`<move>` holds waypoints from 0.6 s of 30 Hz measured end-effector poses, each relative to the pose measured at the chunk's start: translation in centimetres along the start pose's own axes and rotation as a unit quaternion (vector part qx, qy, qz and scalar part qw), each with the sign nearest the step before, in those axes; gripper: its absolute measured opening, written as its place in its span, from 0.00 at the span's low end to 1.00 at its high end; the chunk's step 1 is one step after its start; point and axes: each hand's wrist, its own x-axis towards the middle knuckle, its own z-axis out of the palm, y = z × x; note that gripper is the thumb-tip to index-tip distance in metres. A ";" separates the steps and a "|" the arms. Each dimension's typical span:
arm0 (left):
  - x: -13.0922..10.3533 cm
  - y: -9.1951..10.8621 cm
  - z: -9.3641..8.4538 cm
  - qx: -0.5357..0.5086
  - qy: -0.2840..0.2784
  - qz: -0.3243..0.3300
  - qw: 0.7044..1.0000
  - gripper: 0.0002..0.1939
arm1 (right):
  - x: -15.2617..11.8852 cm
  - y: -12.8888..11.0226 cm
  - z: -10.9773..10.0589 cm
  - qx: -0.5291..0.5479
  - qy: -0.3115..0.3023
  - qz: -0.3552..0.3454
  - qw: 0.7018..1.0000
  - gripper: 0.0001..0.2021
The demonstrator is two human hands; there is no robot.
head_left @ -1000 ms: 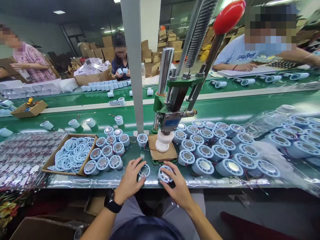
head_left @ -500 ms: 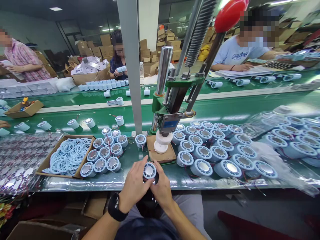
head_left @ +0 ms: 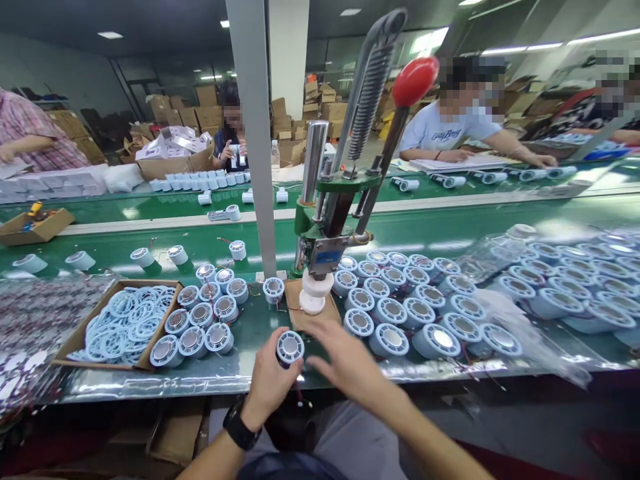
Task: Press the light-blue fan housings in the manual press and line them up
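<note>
Fingers of my left hand [head_left: 273,377] are wrapped round a light blue round part [head_left: 291,347] with a silver disc on top, just over the bench's front edge. Thin wires hang below it. My right hand [head_left: 343,353] is off the part, its fingers spread, in front of the press. The green hand press [head_left: 327,257] has a red knob [head_left: 415,81] on its lever. Its white round head [head_left: 318,285] is above a white base [head_left: 312,302] on a cardboard piece [head_left: 296,318].
A box of blue rings [head_left: 165,320] lies left, beside grouped round parts [head_left: 201,315]. Many similar parts [head_left: 391,310] crowd the right side, near clear plastic [head_left: 540,333]. A grey post [head_left: 255,133] rises behind. Several people sit or stand across the green conveyor [head_left: 210,233].
My right hand has let go of the round part and moved right, its fingers opening. My left hand still holds the part. The view has shifted, showing more of the press lever.
</note>
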 end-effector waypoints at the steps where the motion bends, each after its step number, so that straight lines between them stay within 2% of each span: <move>1: 0.9 0.7 -0.6 0.003 -0.006 0.002 1.000 0.25 | 1.9 0.2 -3.3 -0.025 0.038 -0.024 0.999 0.21; 4: 4.3 3.2 -2.0 0.004 0.003 0.037 0.999 0.25 | 9.3 0.1 -13.6 -0.092 0.222 -0.073 0.968 0.17; 6: 6.6 4.4 -2.0 -0.004 0.001 0.062 0.998 0.26 | 14.8 -0.1 -18.7 -0.106 0.316 -0.068 0.941 0.19; 7: 7.7 4.8 -1.5 -0.015 -0.010 0.071 0.997 0.26 | 17.4 0.0 -20.3 -0.086 0.335 -0.051 0.937 0.19; 8: 8.7 5.1 -0.9 -0.032 -0.026 0.078 0.996 0.26 | 19.7 0.1 -21.4 -0.054 0.336 -0.026 0.940 0.17; 10: 10.2 5.1 0.8 -0.083 -0.056 0.090 0.991 0.27 | 23.4 0.6 -22.1 0.016 0.308 0.026 0.951 0.15; 13: 11.2 4.7 3.0 -0.148 -0.074 0.099 0.981 0.26 | 26.2 1.4 -21.6 0.060 0.288 0.069 0.953 0.15; 16: 10.6 4.5 3.1 -0.157 -0.107 0.098 0.977 0.29 | 24.9 0.8 -21.8 0.078 0.278 0.090 0.953 0.22; 18: 9.7 4.7 1.3 -0.123 -0.113 0.104 0.981 0.35 | 21.2 -0.2 -21.7 0.084 0.290 0.072 0.951 0.23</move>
